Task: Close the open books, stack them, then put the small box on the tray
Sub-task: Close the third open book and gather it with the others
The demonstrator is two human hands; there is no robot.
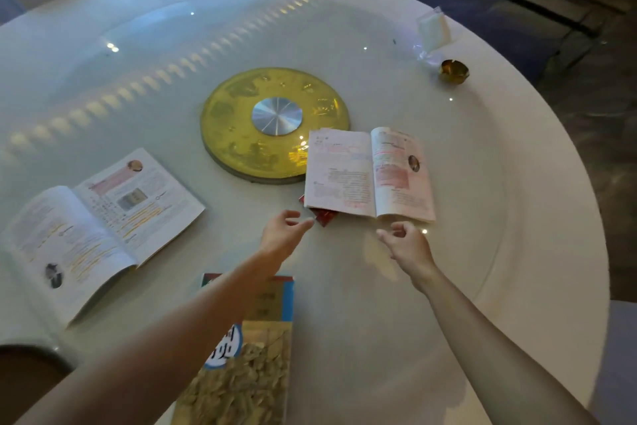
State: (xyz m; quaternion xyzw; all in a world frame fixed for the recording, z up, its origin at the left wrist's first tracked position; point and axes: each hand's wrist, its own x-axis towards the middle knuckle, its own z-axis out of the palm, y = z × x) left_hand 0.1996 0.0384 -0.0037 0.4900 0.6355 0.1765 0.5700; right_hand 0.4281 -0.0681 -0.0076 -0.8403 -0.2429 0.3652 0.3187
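A closed book (256, 349) with a blue-edged, straw-patterned cover lies at 6 o'clock on the bench (465, 156). Both hands reach toward the open book (368, 175) at 2 o'clock: left hand (284, 235) grip open, right hand (408, 245) grip loosely curled, empty. Another open book (96, 225) lies at 9 o'clock.

A gold disc (241, 135) with silver hub on the white table (482, 183); a red box (324, 217).

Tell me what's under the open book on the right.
A red item pokes out from under the near left corner of the open book. Only that corner shows; the rest is covered, so what it is cannot be told. Neither hand touches it.
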